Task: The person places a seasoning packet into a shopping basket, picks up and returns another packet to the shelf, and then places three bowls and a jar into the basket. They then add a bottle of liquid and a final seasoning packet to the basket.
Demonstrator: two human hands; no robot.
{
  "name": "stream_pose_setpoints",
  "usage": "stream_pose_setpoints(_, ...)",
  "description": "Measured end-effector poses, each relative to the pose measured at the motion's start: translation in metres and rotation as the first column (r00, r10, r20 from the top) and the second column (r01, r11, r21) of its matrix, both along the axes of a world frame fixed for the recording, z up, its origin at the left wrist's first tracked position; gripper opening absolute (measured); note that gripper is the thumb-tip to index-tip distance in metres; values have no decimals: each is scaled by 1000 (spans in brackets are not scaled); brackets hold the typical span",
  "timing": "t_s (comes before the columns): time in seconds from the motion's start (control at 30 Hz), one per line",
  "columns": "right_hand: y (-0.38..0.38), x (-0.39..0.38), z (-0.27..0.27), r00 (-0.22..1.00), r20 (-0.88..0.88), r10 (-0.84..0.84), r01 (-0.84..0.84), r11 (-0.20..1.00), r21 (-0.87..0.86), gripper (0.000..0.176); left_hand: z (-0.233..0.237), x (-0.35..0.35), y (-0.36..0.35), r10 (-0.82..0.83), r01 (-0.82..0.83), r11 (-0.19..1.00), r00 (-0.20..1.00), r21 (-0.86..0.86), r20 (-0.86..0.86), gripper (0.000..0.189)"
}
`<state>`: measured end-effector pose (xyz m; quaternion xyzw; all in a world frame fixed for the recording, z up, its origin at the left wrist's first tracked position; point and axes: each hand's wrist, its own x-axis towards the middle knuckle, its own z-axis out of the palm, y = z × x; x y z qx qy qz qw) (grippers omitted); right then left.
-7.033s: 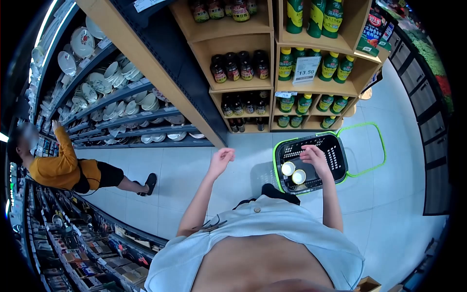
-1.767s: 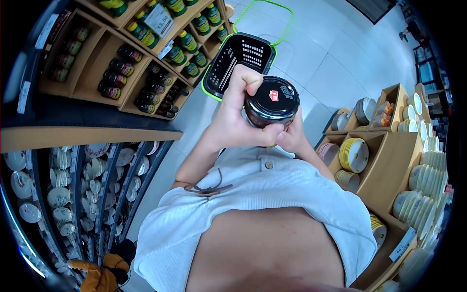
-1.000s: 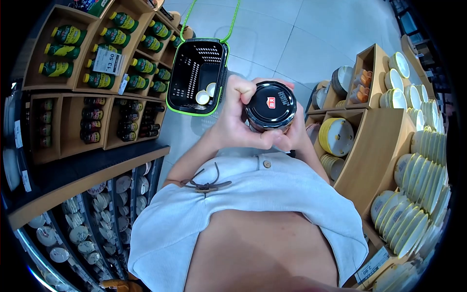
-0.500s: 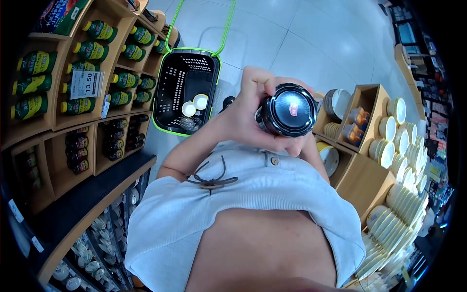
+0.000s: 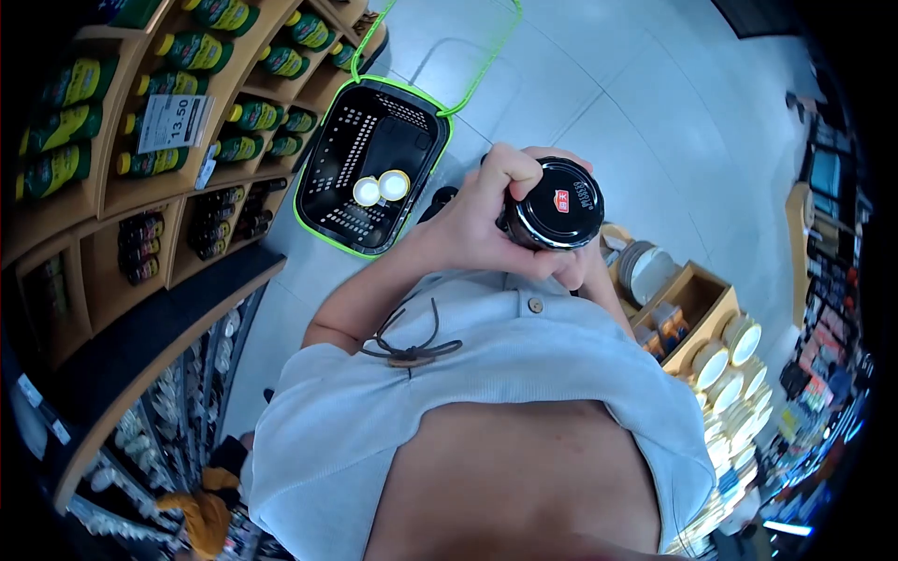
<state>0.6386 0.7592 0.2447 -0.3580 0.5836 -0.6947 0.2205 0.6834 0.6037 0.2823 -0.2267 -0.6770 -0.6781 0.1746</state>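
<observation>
A dark jar with a black lid (image 5: 558, 204) is held in front of my chest, its lid with a small red label facing the camera. My left hand (image 5: 488, 217) wraps round the jar's left side, its fingers bent against the lid's edge. On the far and right side of the same jar, my right hand (image 5: 582, 264) is closed round it, mostly hidden behind the lid. Left of my hands, a black basket (image 5: 323, 126) with a green rim stands on the floor, and two white-topped round items (image 5: 381, 188) lie in it.
Wooden shelves (image 5: 178, 210) at left hold green bottles (image 5: 194, 51), dark bottles and a price card (image 5: 175, 123). Stacked white dishes (image 5: 739, 374) and a wooden crate (image 5: 697, 304) stand at right. Someone in orange-brown clothing (image 5: 201, 519) shows at the lower left.
The view has turned, so the basket appears farther right and the dishes lower. The jar has tilted slightly, and its red label has shifted. Both hands still hold it. An orange-brown garment has appeared.
</observation>
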Motion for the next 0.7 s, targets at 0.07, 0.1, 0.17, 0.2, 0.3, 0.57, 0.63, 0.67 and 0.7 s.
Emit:
stream_pose_setpoints(0.07, 5, -28, -7, 996, 43, 80, -79, 997, -10, 59, 2, -16, 6, 74, -75, 997, 996, 5, 39, 63)
stream_pose_setpoints(0.1, 6, -45, -3, 992, 57, 112, -112, 994, -1, 59, 2, -26, 9, 119, -119, 993, 991, -1, 54, 63)
stream_pose_setpoints(0.17, 8, -74, 2, 984, 105, 146, -150, 988, 28, 60, -5, -48, 22, 241, -247, 963, 968, 105, 67, 56)
stream_pose_setpoints(0.2, 7, -89, 0, 971, 159, 178, -186, 982, 36, 61, -7, -58, 27, 265, -273, 953, 961, 131, 79, 56)
stream_pose_setpoints(0.3, 4, -131, -10, 929, 242, 279, -300, 952, 53, 62, -17, -82, 34, 369, -389, 911, 917, 138, 149, 58)
stream_pose_setpoints(0.57, -48, -163, -41, 773, 356, 524, -598, 789, 137, 71, -63, -76, 8, 506, -597, 781, 776, 182, 375, 60)
stream_pose_setpoints(0.63, -67, -158, -61, 715, 421, 558, -653, 748, 117, 73, -87, -68, 2, 528, -677, 670, 723, 304, 446, 64)
stream_pose_setpoints(0.67, -69, -157, -78, 680, 450, 579, -702, 691, 172, 72, -100, -60, -5, 508, -687, 662, 705, 299, 496, 64)
stream_pose_setpoints(0.7, -78, -151, -89, 668, 487, 562, -703, 691, 168, 72, -109, -57, -12, 493, -705, 617, 692, 350, 527, 64)
